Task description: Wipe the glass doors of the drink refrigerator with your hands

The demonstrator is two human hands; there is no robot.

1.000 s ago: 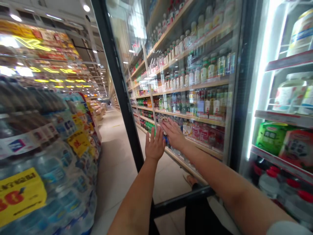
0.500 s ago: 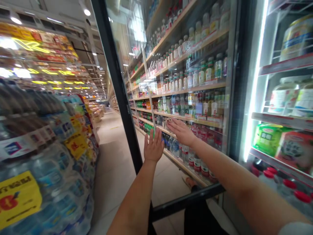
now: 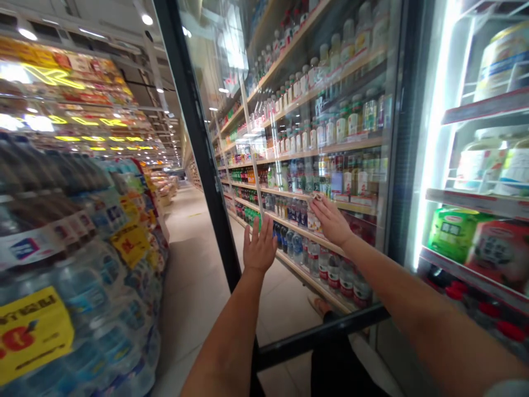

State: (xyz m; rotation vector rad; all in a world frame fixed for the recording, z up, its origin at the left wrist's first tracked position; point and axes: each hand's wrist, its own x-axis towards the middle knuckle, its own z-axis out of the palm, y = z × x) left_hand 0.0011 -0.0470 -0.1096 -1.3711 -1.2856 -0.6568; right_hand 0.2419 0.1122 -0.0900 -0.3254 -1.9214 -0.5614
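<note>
A black-framed glass door stands open in front of me. My left hand lies against the lower left of its pane, fingers stretched and slightly spread, holding nothing. Farther right, my right hand presses a small crumpled pale cloth to the glass. Its fingers partly cover the cloth. Shelves of bottled drinks show through the pane behind both hands.
At right is a lit cooler holding packages, among them a green bag. Shrink-wrapped water bottles are stacked at left, with a yellow sign on them. A tiled aisle runs between the stack and the door.
My right hand has slid right across the glass with the cloth. My left hand has stayed in the same place on the pane.
</note>
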